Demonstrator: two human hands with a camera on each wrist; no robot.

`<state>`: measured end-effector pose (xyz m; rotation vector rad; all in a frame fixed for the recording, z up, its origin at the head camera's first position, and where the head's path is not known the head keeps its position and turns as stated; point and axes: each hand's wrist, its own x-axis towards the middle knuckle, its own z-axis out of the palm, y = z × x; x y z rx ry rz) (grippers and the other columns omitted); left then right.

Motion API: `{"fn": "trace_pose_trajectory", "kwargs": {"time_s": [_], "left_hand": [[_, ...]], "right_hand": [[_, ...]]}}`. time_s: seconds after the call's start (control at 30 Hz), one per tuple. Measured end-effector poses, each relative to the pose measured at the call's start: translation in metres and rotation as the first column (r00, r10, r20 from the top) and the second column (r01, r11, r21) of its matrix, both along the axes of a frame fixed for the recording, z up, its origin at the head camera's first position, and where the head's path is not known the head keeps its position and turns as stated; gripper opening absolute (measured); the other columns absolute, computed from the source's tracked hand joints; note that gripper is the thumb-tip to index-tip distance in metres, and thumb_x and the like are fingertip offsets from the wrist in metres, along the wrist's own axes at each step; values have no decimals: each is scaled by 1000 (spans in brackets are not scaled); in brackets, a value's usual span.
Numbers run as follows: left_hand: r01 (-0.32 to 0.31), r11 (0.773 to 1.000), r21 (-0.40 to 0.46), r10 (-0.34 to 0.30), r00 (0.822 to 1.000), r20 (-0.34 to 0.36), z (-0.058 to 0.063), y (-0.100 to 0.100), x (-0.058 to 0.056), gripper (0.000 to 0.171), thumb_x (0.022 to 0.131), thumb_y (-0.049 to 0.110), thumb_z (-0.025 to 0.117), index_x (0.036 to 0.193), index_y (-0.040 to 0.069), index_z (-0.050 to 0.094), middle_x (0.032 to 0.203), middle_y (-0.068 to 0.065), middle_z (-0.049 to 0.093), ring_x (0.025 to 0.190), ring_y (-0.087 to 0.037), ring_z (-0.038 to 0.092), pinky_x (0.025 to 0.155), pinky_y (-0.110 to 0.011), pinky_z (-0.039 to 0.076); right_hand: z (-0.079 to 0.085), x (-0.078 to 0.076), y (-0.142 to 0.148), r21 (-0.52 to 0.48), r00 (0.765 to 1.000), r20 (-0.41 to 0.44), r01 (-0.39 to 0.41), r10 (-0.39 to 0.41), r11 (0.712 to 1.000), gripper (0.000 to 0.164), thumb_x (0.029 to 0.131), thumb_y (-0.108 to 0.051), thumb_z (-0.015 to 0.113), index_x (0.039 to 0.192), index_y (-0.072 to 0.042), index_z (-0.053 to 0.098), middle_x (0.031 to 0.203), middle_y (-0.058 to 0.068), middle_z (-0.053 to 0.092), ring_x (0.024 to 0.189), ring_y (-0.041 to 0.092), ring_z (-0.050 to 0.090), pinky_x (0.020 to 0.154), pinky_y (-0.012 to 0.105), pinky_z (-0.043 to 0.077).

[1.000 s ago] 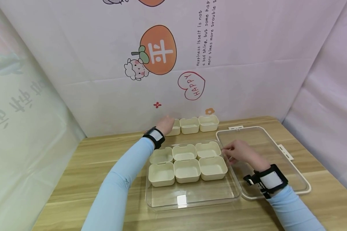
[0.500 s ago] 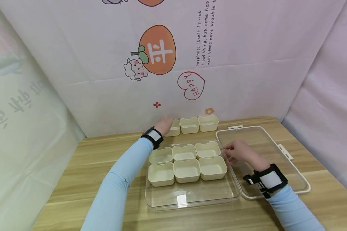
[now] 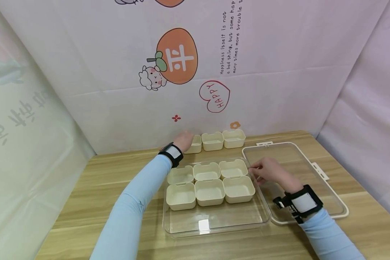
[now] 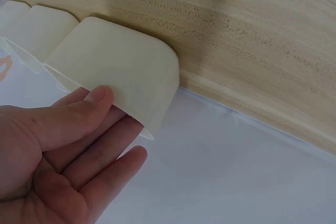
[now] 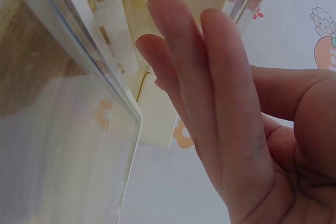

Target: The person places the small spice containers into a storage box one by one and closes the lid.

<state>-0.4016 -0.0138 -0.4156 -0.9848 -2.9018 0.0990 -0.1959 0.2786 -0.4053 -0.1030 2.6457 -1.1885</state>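
Observation:
At the table's far edge my left hand pinches the rim of a small cream plastic storage box, thumb outside the wall and fingers inside. That box is the left end of a row, right beside a second box and a third. Nearer me lies a large clear plastic bin with several more cream boxes in two rows. My right hand pinches the bin's right wall between thumb and index finger; its other fingers extend outside the wall.
A clear lid with a white frame and white clips lies flat to the right of the bin, under my right forearm. The wooden table ends at the back against a printed white cloth. Cloth also hangs at both sides.
My left hand has shifted slightly left with its cream box, which appears a touch lower beside its neighbour. The right hand has stayed at the bin's wall.

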Motion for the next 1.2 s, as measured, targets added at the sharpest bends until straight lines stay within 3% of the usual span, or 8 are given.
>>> {"fn": "trace_pose_trajectory", "kwargs": {"time_s": [0.13, 0.17, 0.33, 0.43, 0.57, 0.63, 0.87, 1.2], "left_hand": [[3, 1000, 11, -4, 999, 33, 5, 0, 1, 24, 97, 2, 41, 93, -2, 65, 95, -20, 66, 90, -33, 63, 77, -41, 52], [-18, 1000, 1, 18, 998, 66, 20, 2, 16, 21, 95, -2, 44, 95, -4, 64, 98, -22, 65, 93, -35, 62, 80, -43, 52], [4, 1000, 0, -4, 1000, -23, 48, 0, 57, 25, 96, -3, 40, 93, -4, 65, 95, -20, 66, 87, -31, 63, 76, -39, 53], [-12, 1000, -21, 11, 998, -56, 48, 2, 59, 26, 97, -2, 40, 95, -3, 66, 97, -18, 67, 88, -29, 64, 75, -37, 54], [-23, 999, -47, 19, 996, -85, 39, 3, 47, 23, 96, 1, 45, 95, 0, 67, 97, -16, 67, 88, -28, 64, 73, -36, 55], [-27, 998, -51, 23, 997, -71, 40, 4, 48, 23, 96, 1, 44, 98, -1, 67, 99, -18, 66, 91, -29, 64, 76, -37, 55], [-46, 998, -48, 38, 986, -161, 37, 5, 48, 22, 95, 2, 48, 94, 0, 70, 94, -15, 69, 85, -26, 67, 69, -33, 57], [-92, 996, -16, 88, 983, -161, 36, 7, 50, 23, 95, 3, 49, 93, 3, 72, 94, -13, 70, 83, -24, 68, 64, -33, 57]], "right_hand": [[0, 1, 0, -4, 1000, 1, 0, 0, 1000, 29, 93, -7, 54, 113, 12, 62, 88, 19, 69, 61, 19, 68, 58, 33, 57], [0, 1, -1, -6, 1000, 3, 1, -1, 1000, 29, 93, -7, 54, 113, 12, 61, 87, 19, 69, 61, 19, 68, 58, 33, 57], [0, 1, 0, -12, 1000, 6, 3, -3, 1000, 29, 93, -7, 54, 113, 13, 61, 87, 18, 69, 60, 19, 68, 58, 33, 57], [0, 1, 0, -13, 1000, 2, 1, -1, 1000, 29, 93, -7, 54, 113, 13, 61, 86, 18, 69, 60, 18, 68, 58, 33, 57], [0, 1, 0, -15, 1000, 1, 1, -1, 1000, 28, 93, -7, 55, 112, 13, 62, 85, 16, 69, 60, 18, 68, 58, 34, 57], [0, 1, 0, -17, 1000, 0, -1, 1, 1000, 28, 93, -7, 54, 112, 13, 61, 84, 16, 69, 60, 18, 68, 58, 34, 57], [0, 1, 1, -4, 1000, -14, -11, 11, 1000, 27, 93, -6, 54, 111, 12, 63, 81, 14, 69, 59, 17, 67, 56, 32, 57], [-1, 1, 1, 9, 1000, -18, -8, 9, 1000, 27, 93, -8, 55, 111, 11, 63, 82, 14, 69, 59, 17, 67, 56, 32, 57]]}}
